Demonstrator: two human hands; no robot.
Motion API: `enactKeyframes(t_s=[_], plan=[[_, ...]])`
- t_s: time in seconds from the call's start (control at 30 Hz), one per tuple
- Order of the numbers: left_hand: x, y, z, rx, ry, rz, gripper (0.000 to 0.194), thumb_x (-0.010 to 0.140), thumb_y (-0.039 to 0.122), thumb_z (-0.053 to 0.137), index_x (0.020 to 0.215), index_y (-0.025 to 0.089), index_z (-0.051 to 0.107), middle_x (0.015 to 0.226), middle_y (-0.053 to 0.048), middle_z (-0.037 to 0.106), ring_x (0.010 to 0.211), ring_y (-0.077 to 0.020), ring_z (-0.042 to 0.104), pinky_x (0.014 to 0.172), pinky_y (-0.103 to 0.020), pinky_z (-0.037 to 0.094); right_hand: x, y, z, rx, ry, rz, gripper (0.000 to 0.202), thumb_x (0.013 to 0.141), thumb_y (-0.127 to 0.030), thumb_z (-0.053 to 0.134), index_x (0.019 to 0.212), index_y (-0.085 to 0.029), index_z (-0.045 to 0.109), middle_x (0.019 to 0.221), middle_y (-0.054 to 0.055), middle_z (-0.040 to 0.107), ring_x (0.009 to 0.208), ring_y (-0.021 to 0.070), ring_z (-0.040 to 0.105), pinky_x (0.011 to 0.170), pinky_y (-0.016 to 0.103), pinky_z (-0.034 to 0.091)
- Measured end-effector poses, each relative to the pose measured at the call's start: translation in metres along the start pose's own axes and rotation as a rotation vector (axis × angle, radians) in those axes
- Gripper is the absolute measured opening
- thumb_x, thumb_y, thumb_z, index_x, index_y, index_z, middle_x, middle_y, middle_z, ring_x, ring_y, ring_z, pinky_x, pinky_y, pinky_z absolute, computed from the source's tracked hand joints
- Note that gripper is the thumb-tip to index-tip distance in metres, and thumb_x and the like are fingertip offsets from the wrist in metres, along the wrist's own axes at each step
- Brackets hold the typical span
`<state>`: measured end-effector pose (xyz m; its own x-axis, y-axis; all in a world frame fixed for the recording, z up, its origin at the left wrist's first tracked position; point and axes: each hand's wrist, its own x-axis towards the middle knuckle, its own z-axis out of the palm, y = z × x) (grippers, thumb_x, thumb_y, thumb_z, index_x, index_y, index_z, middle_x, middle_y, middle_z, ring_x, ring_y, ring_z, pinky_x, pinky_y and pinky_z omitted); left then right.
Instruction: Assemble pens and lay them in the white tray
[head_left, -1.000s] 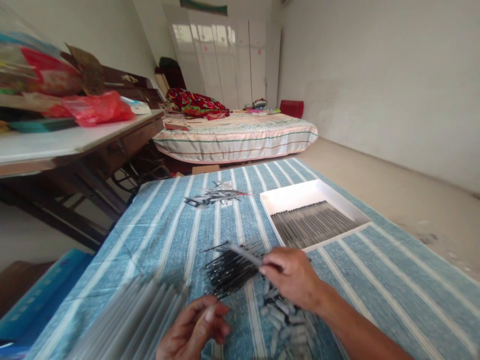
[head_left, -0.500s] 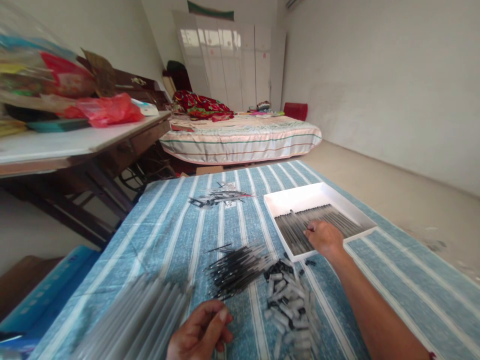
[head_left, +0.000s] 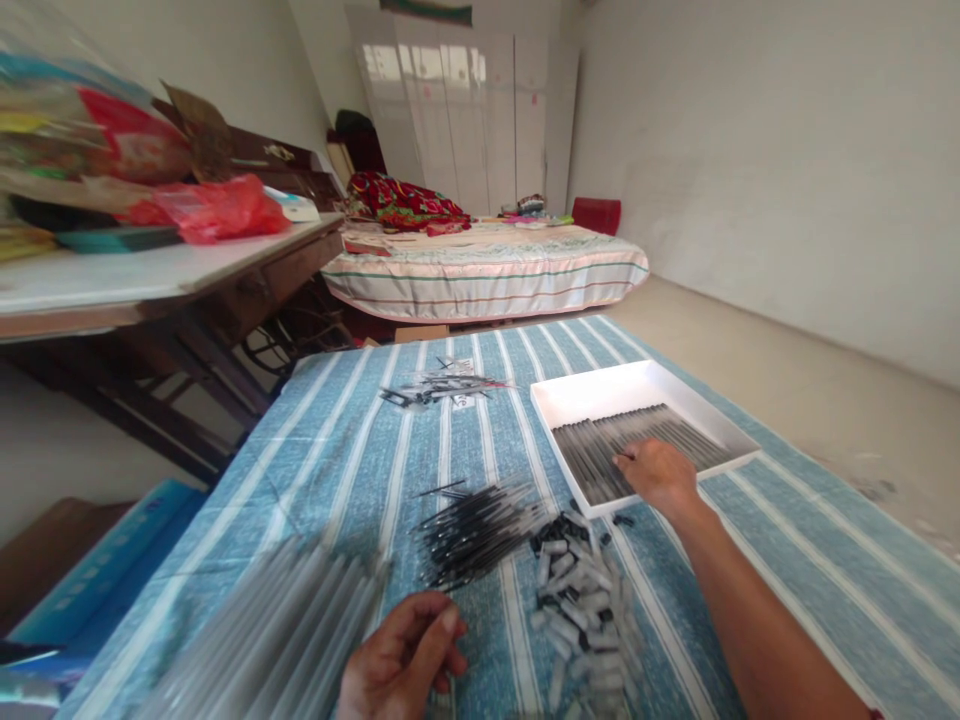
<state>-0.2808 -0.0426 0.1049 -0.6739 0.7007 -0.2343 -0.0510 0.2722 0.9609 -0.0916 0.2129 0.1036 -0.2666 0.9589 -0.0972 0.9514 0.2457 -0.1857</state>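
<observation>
My right hand (head_left: 660, 475) reaches into the white shallow tray (head_left: 720, 465), its fingers closed at the row of slim grey pens (head_left: 592, 455). The pen under its fingertips is mostly hidden by the hand. Low in the middle, my left hand (head_left: 405, 650) is closed, thumb against curled fingers, with nothing visible in it. Left of it lies a bundle of translucent grey pen barrels (head_left: 277, 620), partly blurred. Just beyond it is a heap of thin black pen refills (head_left: 476, 530). Between my hands lies a pile of translucent and black pen caps (head_left: 577, 610).
Farther back on the striped blue cloth (head_left: 360, 430) is a loose pile of thin dark pieces (head_left: 442, 388). A side table (head_left: 225, 265) with a red plastic bag (head_left: 225, 208) stands at left, a blue box (head_left: 97, 570) below it. A bed (head_left: 487, 270) is behind.
A pen that stuck up at an angle by my right fingers now lies level with the row in the tray. My left hand has hardly moved. The view has shifted slightly.
</observation>
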Motion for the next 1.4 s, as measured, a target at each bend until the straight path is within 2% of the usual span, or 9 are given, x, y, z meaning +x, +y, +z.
enactKeyframes(t_s=[0.33, 0.53, 0.67, 0.8, 0.93, 1.0, 1.07, 1.27, 1.4], plan=[[-0.003, -0.007, 0.007, -0.032, 0.082, 0.090, 0.028, 0.060, 0.046, 0.072, 0.065, 0.019, 0.066, 0.051, -0.001, 0.064, 0.041, -0.0141, 0.053, 0.039, -0.022, 0.041, 0.002, 0.009, 0.000, -0.013, -0.022, -0.020, 0.027, 0.082, -0.036, 0.050, 0.076, -0.023, 0.072, 0.080, 0.007, 0.072, 0.079, 0.0222, 0.066, 0.059, 0.027, 0.040], [-0.006, 0.003, 0.003, 0.015, 0.010, 0.046, 0.019, 0.065, 0.036, 0.069, 0.064, 0.017, 0.065, 0.051, -0.001, 0.063, 0.044, -0.0141, 0.054, 0.044, -0.023, 0.044, 0.002, 0.014, 0.002, -0.037, -0.053, -0.034, 0.029, 0.082, -0.037, 0.048, 0.082, -0.023, 0.073, 0.085, 0.008, 0.072, 0.083, 0.0242, 0.065, 0.061, 0.029, 0.041], [-0.005, 0.004, -0.004, 0.007, 0.037, 0.033, 0.018, 0.068, 0.034, 0.066, 0.068, 0.016, 0.063, 0.054, -0.001, 0.063, 0.046, -0.0139, 0.056, 0.045, -0.024, 0.044, 0.001, 0.020, 0.003, -0.045, -0.062, -0.038, 0.032, 0.082, -0.041, 0.047, 0.087, -0.023, 0.074, 0.089, 0.010, 0.071, 0.082, 0.0254, 0.064, 0.059, 0.030, 0.040], [-0.002, 0.000, -0.014, 0.037, 0.155, 0.084, 0.017, 0.070, 0.033, 0.064, 0.072, 0.016, 0.063, 0.057, 0.000, 0.064, 0.047, -0.0132, 0.056, 0.045, -0.023, 0.043, -0.004, 0.019, 0.004, -0.035, 0.061, 0.008, 0.041, 0.081, -0.052, 0.045, 0.092, -0.023, 0.073, 0.079, 0.010, 0.069, 0.071, 0.0253, 0.062, 0.051, 0.029, 0.034], [0.002, -0.003, -0.024, 0.125, 0.256, 0.126, 0.020, 0.070, 0.034, 0.063, 0.076, 0.015, 0.064, 0.054, 0.000, 0.064, 0.049, -0.0148, 0.058, 0.047, -0.024, 0.044, -0.016, 0.008, 0.006, 0.011, 0.277, -0.002, 0.039, 0.083, -0.050, 0.045, 0.086, -0.022, 0.072, 0.071, 0.008, 0.067, 0.064, 0.0231, 0.059, 0.051, 0.028, 0.031], [0.003, -0.004, -0.028, 0.196, 0.290, 0.150, 0.019, 0.070, 0.033, 0.063, 0.076, 0.016, 0.065, 0.054, 0.000, 0.063, 0.050, -0.0157, 0.059, 0.049, -0.024, 0.045, -0.025, 0.000, 0.009, 0.081, 0.393, -0.082, 0.036, 0.083, -0.046, 0.047, 0.080, -0.021, 0.072, 0.068, 0.007, 0.067, 0.064, 0.0214, 0.060, 0.054, 0.028, 0.034], [0.003, -0.003, -0.034, 0.295, 0.305, 0.202, 0.018, 0.069, 0.033, 0.063, 0.075, 0.017, 0.067, 0.057, 0.000, 0.064, 0.052, -0.0162, 0.060, 0.053, -0.025, 0.046, -0.036, -0.010, 0.014, 0.173, 0.444, -0.225, 0.035, 0.084, -0.044, 0.047, 0.075, -0.019, 0.071, 0.066, 0.005, 0.066, 0.064, 0.0196, 0.060, 0.057, 0.027, 0.036], [0.001, 0.003, -0.058, 0.564, 0.451, 0.427, 0.013, 0.072, 0.030, 0.062, 0.074, 0.020, 0.070, 0.072, -0.004, 0.068, 0.066, -0.0189, 0.061, 0.068, -0.028, 0.046, -0.069, -0.042, 0.032, 0.311, 0.342, -0.766, 0.035, 0.089, -0.037, 0.044, 0.075, -0.018, 0.070, 0.073, 0.005, 0.070, 0.069, 0.0162, 0.062, 0.070, 0.025, 0.040], [0.002, -0.001, -0.058, 0.716, 0.331, 0.420, 0.012, 0.075, 0.027, 0.059, 0.072, 0.020, 0.068, 0.071, -0.003, 0.064, 0.066, -0.0184, 0.059, 0.066, -0.027, 0.042, -0.081, -0.058, 0.044, 0.202, 0.282, -0.970, 0.033, 0.092, -0.028, 0.043, 0.076, -0.017, 0.069, 0.070, 0.004, 0.068, 0.066, 0.0154, 0.060, 0.069, 0.026, 0.037]])
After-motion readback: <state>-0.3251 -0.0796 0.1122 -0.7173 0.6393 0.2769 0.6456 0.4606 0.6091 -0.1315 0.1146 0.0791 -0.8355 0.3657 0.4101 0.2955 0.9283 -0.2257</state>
